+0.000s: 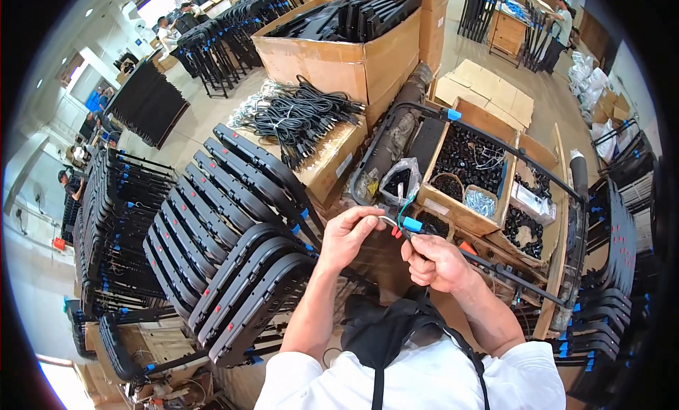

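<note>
In front of my chest, my left hand [351, 233] is closed in a pinch on a thin whitish wire [384, 220]. My right hand [438, 260] has its thumb and fingers pressed together just right of it, at the wires' lower end. Between the hands are small red terminals [397, 232] and a green wire [404, 209] looping upward. Blue tape [411, 224] wraps the end of a black tubular frame [509, 274] right beside my right fingertips. What lies inside the right fist is partly hidden.
Black panels with red switches [205, 222] stand stacked at left. Bundled black power cords [297, 120] lie on a carton, below a big cardboard box [311, 63] of black parts. Rightward, a wooden tray [453, 215] holds black knobs and screws. Other people work far off.
</note>
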The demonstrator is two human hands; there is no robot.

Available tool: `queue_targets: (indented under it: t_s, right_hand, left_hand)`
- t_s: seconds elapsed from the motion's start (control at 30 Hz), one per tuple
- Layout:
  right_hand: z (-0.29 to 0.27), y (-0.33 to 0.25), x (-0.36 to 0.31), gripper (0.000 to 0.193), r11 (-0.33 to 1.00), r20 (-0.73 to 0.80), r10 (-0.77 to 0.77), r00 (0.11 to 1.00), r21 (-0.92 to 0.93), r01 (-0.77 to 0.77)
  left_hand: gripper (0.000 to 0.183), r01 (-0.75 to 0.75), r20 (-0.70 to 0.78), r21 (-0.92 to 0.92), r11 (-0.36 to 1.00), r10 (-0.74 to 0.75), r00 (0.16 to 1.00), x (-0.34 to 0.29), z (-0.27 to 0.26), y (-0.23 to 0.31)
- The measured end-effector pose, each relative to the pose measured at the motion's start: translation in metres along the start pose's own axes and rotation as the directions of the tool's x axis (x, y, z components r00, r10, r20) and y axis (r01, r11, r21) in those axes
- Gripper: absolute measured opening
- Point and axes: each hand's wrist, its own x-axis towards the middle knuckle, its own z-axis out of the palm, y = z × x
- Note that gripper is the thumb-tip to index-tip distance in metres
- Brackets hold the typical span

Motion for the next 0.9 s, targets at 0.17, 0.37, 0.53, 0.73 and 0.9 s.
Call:
queue_targets:
  t_s: [0.17,0.37,0.53,0.73,0.9]
  right_hand:
    - [-0.016,0.008,-0.008,0.037,0.983,-0.180,0.070,0.981,-0.153,-0.098]
    - [-0.028,0.024,-0.013,0.038,0.951,-0.240,0.122,0.963,-0.249,-0.182]
    - [-0.037,0.031,-0.016,0.038,0.931,-0.238,0.182,0.954,-0.271,-0.246]
    - [-0.047,0.036,-0.023,0.037,0.935,-0.213,0.203,0.956,-0.248,-0.254]
    - [-0.053,0.040,-0.022,0.037,0.928,-0.218,0.235,0.947,-0.240,-0.285]
  left_hand:
    - [0.030,0.158,0.005,-0.575,0.803,-0.190,0.982,-0.007,0.013,-0.007]
    - [0.038,0.312,0.183,-0.556,0.771,-0.252,0.950,-0.008,0.018,-0.002]
    - [0.021,0.042,0.098,0.118,0.992,-0.054,0.994,-0.012,0.017,-0.013]
    - [0.018,-0.269,0.260,0.329,0.905,0.187,0.947,-0.008,0.011,-0.009]
    - [0.015,-0.204,0.323,0.144,0.968,0.149,0.935,-0.009,0.015,-0.014]
